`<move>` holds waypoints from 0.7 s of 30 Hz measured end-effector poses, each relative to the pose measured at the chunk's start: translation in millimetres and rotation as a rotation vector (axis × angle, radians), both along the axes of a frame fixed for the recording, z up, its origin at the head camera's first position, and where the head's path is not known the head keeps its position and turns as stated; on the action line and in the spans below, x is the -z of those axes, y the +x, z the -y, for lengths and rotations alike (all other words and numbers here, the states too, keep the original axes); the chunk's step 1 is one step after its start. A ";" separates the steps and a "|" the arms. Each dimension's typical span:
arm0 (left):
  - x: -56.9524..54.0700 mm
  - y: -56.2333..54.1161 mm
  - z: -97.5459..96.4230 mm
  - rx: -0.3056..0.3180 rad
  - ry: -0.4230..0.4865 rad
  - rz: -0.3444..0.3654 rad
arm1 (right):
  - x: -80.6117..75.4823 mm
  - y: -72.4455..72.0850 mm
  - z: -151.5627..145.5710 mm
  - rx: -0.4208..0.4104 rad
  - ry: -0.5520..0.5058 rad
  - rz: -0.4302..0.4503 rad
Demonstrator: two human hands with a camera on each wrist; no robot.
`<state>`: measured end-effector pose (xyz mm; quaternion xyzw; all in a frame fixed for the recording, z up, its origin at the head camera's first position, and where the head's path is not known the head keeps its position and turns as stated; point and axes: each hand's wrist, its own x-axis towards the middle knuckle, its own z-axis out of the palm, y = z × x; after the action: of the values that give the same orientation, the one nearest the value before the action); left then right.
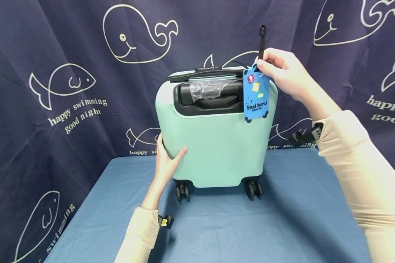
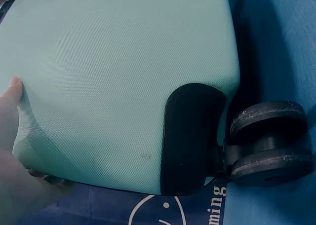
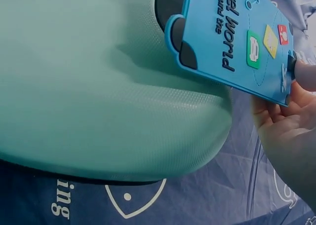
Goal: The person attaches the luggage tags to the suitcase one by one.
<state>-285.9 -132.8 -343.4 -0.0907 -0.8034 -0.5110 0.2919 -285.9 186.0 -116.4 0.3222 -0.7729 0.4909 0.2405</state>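
A mint-green suitcase (image 1: pixel 220 149) stands upright on its black wheels (image 1: pixel 253 189) in the head view. My left hand (image 1: pixel 166 162) grips its lower left side, thumb on the front face and fingers round behind. In the left wrist view the thumb (image 2: pixel 15 89) lies on the textured shell. My right hand (image 1: pixel 281 69) pinches a blue luggage tag (image 1: pixel 256 98) by its top, where a black strap (image 1: pixel 262 42) sticks up with a buckle at its end. The tag hangs before the suitcase's upper right corner. The right wrist view shows the thumb (image 3: pixel 306 76) at the tag's end.
Clear plastic film (image 1: pixel 207 89) wraps the black pull handle (image 1: pixel 185 94) in the suitcase's recess. A black carry handle (image 1: pixel 207 73) runs along the top. A blue cloth (image 1: pixel 217 226) covers the table, and a navy curtain (image 1: pixel 85 44) with whale and fish drawings hangs behind.
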 end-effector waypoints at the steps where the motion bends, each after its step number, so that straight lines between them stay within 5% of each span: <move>1: -0.1 0.3 0.2 0.000 0.002 0.002 | -1.2 -1.3 1.7 -0.001 0.010 0.003; 21: -0.5 1.0 -0.4 0.001 0.017 0.025 | -16.9 -20.5 30.6 0.028 0.294 0.101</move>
<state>-284.9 -132.4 -342.8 -0.0822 -0.8025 -0.5191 0.2825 -306.4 155.4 -99.5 0.3177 -0.8520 0.3849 0.1583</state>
